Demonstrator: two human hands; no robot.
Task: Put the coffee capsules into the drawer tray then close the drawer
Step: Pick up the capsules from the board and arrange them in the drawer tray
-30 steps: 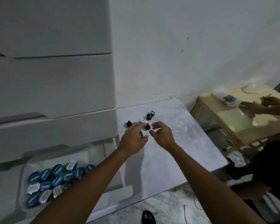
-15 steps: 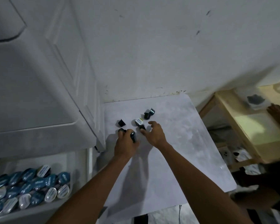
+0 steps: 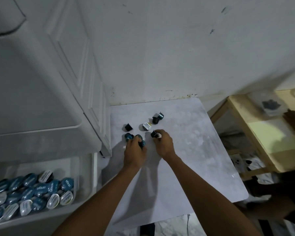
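My left hand point(image 3: 134, 151) grips a few blue-lidded capsules point(image 3: 142, 143) on the white table point(image 3: 194, 150), and my right hand point(image 3: 164, 145) pinches a dark capsule point(image 3: 154, 134) just beside it. The open drawer tray point(image 3: 63, 166) at my lower left holds a heap of capsules point(image 3: 32, 190).

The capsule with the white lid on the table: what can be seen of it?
The white-lidded capsule lies on the pale marbled table, tilted so its round foil lid faces up. The lid is white with a yellowish patch and dark print too small to read. Little of its dark body shows beneath. It touches no other capsule; the right hand is near but not on it.
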